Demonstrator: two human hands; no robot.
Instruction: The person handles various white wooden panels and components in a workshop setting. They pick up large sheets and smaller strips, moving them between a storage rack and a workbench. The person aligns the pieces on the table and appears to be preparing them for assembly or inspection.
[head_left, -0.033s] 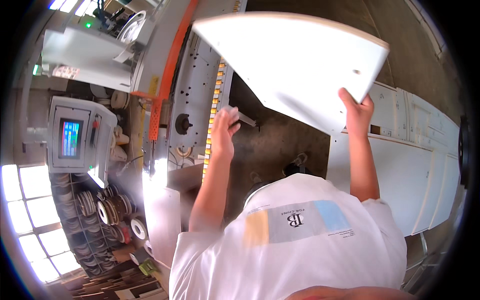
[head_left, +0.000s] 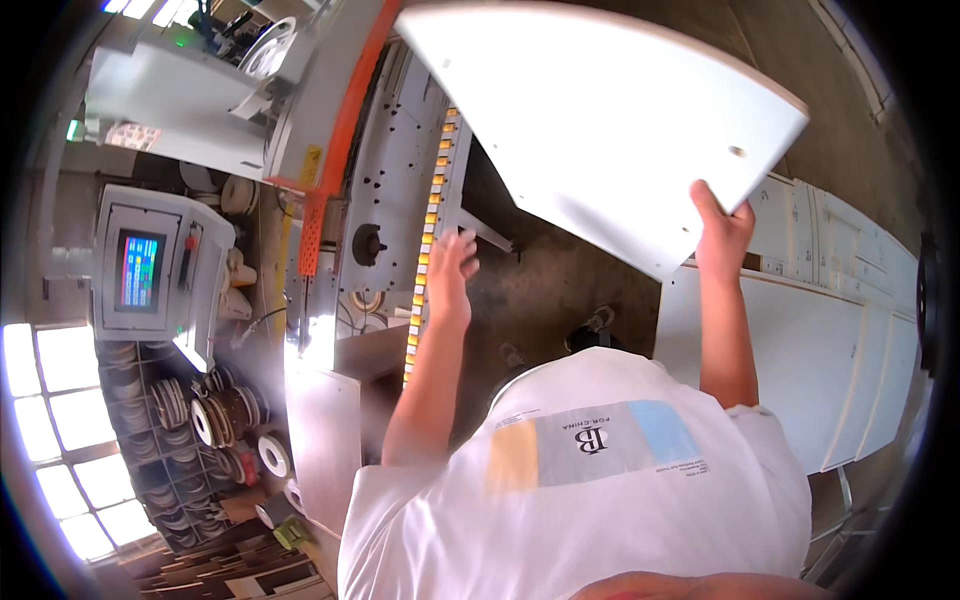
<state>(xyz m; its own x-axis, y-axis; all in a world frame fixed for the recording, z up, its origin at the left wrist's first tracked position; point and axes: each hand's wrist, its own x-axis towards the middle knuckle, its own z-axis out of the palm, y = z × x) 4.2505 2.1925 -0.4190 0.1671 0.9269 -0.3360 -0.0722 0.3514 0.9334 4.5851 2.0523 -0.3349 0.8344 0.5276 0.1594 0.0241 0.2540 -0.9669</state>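
Observation:
My right hand (head_left: 724, 238) grips a large white panel (head_left: 600, 110) by its near right corner, with the thumb lying on the face. The board is held up in the air, tilted, and has small drilled holes near its edges. Its far edge runs close to the top of the view. My left hand (head_left: 454, 268) is empty, its fingers loosely apart and a little blurred. It hovers beside the row of yellow rollers (head_left: 433, 200) along the machine's edge, apart from the panel.
A machine with an orange strip (head_left: 352, 110) stands at the left, near a control box with a lit screen (head_left: 141, 271). Rolls of edge banding (head_left: 215, 418) fill a rack at lower left. White panels (head_left: 760, 350) lie stacked at right. A grey leg (head_left: 485, 231) juts below the rollers.
The panel and my right hand have shifted slightly to the right, the panel's far edge moving toward the top of the view. My left hand has moved slightly down, its fingers looser.

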